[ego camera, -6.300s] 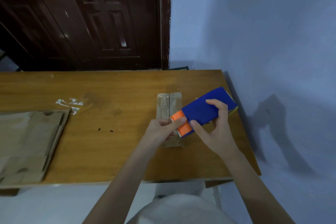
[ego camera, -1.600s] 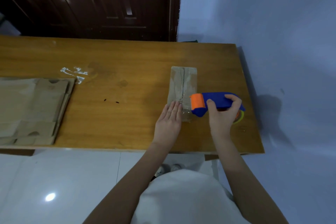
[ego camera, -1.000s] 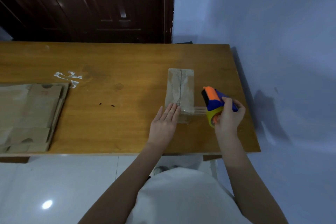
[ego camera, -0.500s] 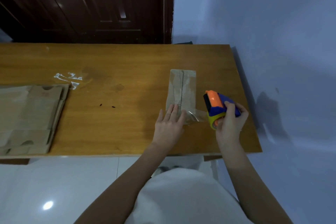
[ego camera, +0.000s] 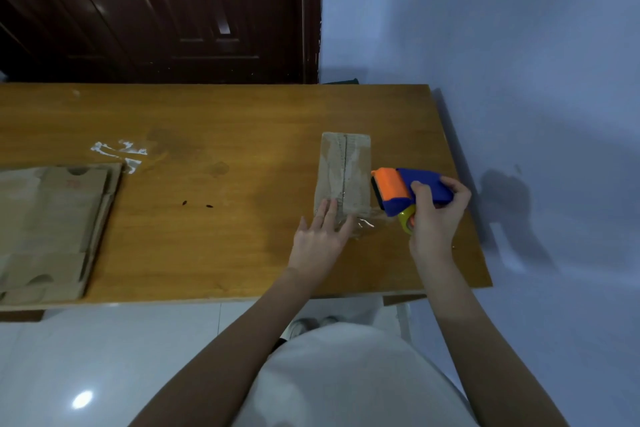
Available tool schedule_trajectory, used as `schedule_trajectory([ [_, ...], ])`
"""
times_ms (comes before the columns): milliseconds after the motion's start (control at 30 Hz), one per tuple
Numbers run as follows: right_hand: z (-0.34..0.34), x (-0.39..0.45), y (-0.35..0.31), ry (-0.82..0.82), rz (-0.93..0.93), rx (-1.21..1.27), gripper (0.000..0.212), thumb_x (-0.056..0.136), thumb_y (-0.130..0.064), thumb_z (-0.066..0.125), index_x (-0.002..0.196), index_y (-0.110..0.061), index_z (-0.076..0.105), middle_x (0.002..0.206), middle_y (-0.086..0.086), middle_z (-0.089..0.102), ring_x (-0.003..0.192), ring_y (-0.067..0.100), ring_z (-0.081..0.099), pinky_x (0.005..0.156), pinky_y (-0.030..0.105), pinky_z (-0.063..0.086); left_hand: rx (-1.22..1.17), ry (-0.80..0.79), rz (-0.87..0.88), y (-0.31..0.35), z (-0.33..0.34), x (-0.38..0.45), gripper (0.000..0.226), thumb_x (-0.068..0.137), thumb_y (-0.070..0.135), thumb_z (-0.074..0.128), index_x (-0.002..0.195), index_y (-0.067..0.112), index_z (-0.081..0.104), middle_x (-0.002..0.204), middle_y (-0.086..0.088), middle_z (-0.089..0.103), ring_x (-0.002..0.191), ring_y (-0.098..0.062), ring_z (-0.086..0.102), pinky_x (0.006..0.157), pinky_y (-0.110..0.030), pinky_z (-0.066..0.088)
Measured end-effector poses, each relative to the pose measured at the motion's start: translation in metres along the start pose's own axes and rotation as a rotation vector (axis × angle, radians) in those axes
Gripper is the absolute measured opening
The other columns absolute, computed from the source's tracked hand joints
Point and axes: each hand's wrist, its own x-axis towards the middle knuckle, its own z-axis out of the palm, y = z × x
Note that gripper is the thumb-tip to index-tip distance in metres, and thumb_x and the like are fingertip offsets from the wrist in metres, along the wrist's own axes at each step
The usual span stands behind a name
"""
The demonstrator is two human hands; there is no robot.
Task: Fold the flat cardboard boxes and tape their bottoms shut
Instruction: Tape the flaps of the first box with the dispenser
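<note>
A small folded cardboard box (ego camera: 343, 172) stands on the wooden table (ego camera: 214, 121), its taped seam facing up. My left hand (ego camera: 320, 239) lies flat with straight fingers on the box's near end. My right hand (ego camera: 436, 215) grips a blue and orange tape dispenser (ego camera: 405, 189) just right of the box. A crumpled strip of clear tape (ego camera: 367, 220) runs from the dispenser to the box's near right corner.
A stack of flat cardboard boxes (ego camera: 48, 229) lies at the table's left end. Scraps of clear tape (ego camera: 119, 151) stick to the wood behind it. A dark door (ego camera: 156, 10) stands beyond the table, and a blue wall (ego camera: 519, 80) borders its right edge.
My right hand has tilted the dispenser so its orange roller points left toward the box, closer to it. The left hand stays pressed on the box's near end.
</note>
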Motion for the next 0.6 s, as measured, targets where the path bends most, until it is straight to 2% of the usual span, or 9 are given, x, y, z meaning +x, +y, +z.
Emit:
schedule_trajectory([
  [133, 0.000, -0.001, -0.002, 0.026, -0.054, -0.037, 0.039, 0.079, -0.012, 0.070, 0.104, -0.027, 0.043, 0.114, 0.010, 0.052, 0.083, 0.017, 0.057, 0.060, 0.025, 0.047, 0.002, 0.030, -0.005, -0.003, -0.003, -0.001, 0.080, 0.047, 0.011, 0.092, 0.121, 0.017, 0.064, 0.119, -0.016, 0.064, 0.109, -0.025, 0.063, 0.060, -0.048, 0.057],
  [200, 0.000, 0.004, -0.005, 0.084, -0.025, 0.032, 0.035, 0.085, -0.007, 0.065, 0.108, -0.021, 0.042, 0.102, 0.000, 0.054, 0.071, 0.006, 0.059, 0.054, 0.018, 0.046, -0.011, 0.022, -0.008, -0.002, -0.003, -0.002, 0.082, 0.046, 0.009, 0.092, 0.122, 0.018, 0.064, 0.120, -0.014, 0.065, 0.110, -0.023, 0.063, 0.059, -0.048, 0.058],
  [267, -0.001, 0.005, -0.007, 0.109, 0.032, 0.130, 0.035, 0.086, -0.006, 0.063, 0.112, -0.019, 0.042, 0.099, -0.006, 0.053, 0.065, 0.001, 0.060, 0.052, 0.016, 0.047, -0.017, 0.021, -0.009, -0.001, -0.004, -0.003, 0.085, 0.044, 0.010, 0.093, 0.123, 0.018, 0.063, 0.120, -0.013, 0.065, 0.109, -0.022, 0.063, 0.059, -0.049, 0.058],
  [400, -0.013, 0.014, -0.012, 0.191, -0.018, 0.164, 0.035, 0.082, -0.008, 0.066, 0.105, -0.024, 0.045, 0.107, -0.002, 0.055, 0.080, 0.011, 0.061, 0.063, 0.025, 0.050, -0.033, 0.037, -0.029, -0.004, -0.007, -0.004, 0.082, 0.045, 0.005, 0.091, 0.122, 0.017, 0.064, 0.118, -0.013, 0.066, 0.107, -0.022, 0.065, 0.057, -0.049, 0.057],
  [500, -0.021, 0.023, -0.024, 0.121, -0.171, -0.008, 0.040, 0.075, -0.016, 0.069, 0.102, -0.029, 0.044, 0.115, 0.004, 0.051, 0.088, 0.011, 0.058, 0.069, 0.025, 0.050, -0.054, 0.053, -0.034, -0.007, -0.005, -0.003, 0.075, 0.047, 0.002, 0.089, 0.117, 0.019, 0.068, 0.115, -0.013, 0.067, 0.103, -0.023, 0.066, 0.054, -0.046, 0.058],
  [600, -0.023, 0.020, -0.022, -0.014, -0.329, -0.258, 0.046, 0.079, -0.003, 0.069, 0.110, -0.018, 0.039, 0.111, -0.002, 0.046, 0.086, 0.004, 0.054, 0.064, 0.013, 0.047, -0.086, 0.102, -0.024, -0.008, -0.001, -0.002, 0.074, 0.051, -0.003, 0.085, 0.119, 0.020, 0.066, 0.117, -0.013, 0.066, 0.105, -0.023, 0.065, 0.050, -0.039, 0.057],
])
